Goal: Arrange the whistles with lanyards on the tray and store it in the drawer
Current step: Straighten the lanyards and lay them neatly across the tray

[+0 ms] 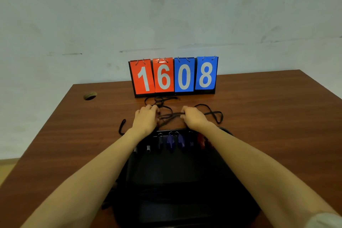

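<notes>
Surface: reddish-brown wood-grain table (259, 116), far edge against a pale, scuffed plaster wall (166, 15). Round cable hole (90, 95) cut through the tabletop at far left. A strip of light floor shows at lower left, past the table edge.

At the back centre stands a flip scoreboard with a black base (174, 76): two red cards reading 1 and 6, two blue cards reading 0 and 8, hung on metal rings.

Black rectangular tray (175, 181) lies on the near half of the table, between the forearms. Along its far edge sits a row of small plastic whistles (171, 141): dark ones at left, blue-purple ones in the middle, a red one at right, each with a metal ring at its far end. Their black cord lanyards (212, 114) trail off the tray onto the bare wood between tray and scoreboard, looped and tangled; one loop lies out to the left, another to the right.

Left hand (146, 118): palm down on the table just beyond the tray's far edge, fingers curled among the cords; whether it actually pinches one, cannot tell.

Right hand (194, 118): palm down, fingers closed around a bundle of lanyard strands that runs toward the left hand.

Both forearms bare, extended forward over the tray.
</notes>
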Action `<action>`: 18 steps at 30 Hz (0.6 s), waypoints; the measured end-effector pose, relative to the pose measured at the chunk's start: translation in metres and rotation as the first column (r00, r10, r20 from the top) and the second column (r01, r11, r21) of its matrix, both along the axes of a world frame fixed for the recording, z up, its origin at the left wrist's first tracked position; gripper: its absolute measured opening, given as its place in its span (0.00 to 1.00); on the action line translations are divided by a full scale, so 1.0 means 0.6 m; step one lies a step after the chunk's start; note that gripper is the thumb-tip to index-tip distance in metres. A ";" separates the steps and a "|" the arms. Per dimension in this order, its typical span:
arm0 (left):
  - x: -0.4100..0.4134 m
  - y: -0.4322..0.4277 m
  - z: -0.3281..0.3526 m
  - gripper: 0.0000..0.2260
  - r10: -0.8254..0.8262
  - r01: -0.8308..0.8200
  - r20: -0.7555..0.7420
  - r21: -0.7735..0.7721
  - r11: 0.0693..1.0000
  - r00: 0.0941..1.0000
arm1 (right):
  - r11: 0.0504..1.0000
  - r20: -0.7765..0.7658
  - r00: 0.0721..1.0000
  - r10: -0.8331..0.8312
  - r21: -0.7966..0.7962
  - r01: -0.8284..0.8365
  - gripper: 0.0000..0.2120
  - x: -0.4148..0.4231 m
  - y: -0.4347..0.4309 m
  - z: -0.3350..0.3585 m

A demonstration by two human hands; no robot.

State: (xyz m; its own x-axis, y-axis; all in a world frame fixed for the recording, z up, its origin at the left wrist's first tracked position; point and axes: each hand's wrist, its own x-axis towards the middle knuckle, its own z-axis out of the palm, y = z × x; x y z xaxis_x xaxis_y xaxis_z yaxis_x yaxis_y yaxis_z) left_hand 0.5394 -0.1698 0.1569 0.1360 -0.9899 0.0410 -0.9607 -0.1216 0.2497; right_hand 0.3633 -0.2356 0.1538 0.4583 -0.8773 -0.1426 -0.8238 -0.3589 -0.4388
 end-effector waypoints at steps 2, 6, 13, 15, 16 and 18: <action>-0.001 0.001 0.006 0.15 0.032 -0.041 -0.112 -0.078 0.996 0.993 | 0.996 0.204 0.975 -0.086 0.035 0.081 0.10 -0.003 -0.004 0.028; -0.035 -0.008 0.053 0.20 -0.194 0.116 -0.345 -0.234 0.965 0.918 | 0.999 0.341 0.939 0.053 -0.004 -0.055 0.05 -0.012 -0.005 0.111; -0.088 -0.020 0.100 0.07 -0.091 -0.015 -0.630 -0.162 0.987 0.771 | 0.985 0.356 0.925 0.136 -0.151 -0.087 0.08 -0.032 0.003 0.191; -0.076 -0.013 0.100 0.08 -0.052 -0.019 -0.616 -0.108 0.994 0.786 | 0.979 0.322 0.943 0.082 -0.205 -0.015 0.09 -0.048 -0.004 0.196; -0.068 -0.008 0.100 0.07 -0.043 -0.006 -0.616 -0.078 0.997 0.786 | 0.974 0.290 0.956 0.050 -0.226 0.017 0.10 -0.058 -0.009 0.196; -0.053 0.004 0.109 0.08 -0.034 0.031 -0.685 -0.018 0.999 0.728 | 0.970 0.211 0.977 -0.008 -0.234 0.059 0.10 -0.076 -0.020 0.192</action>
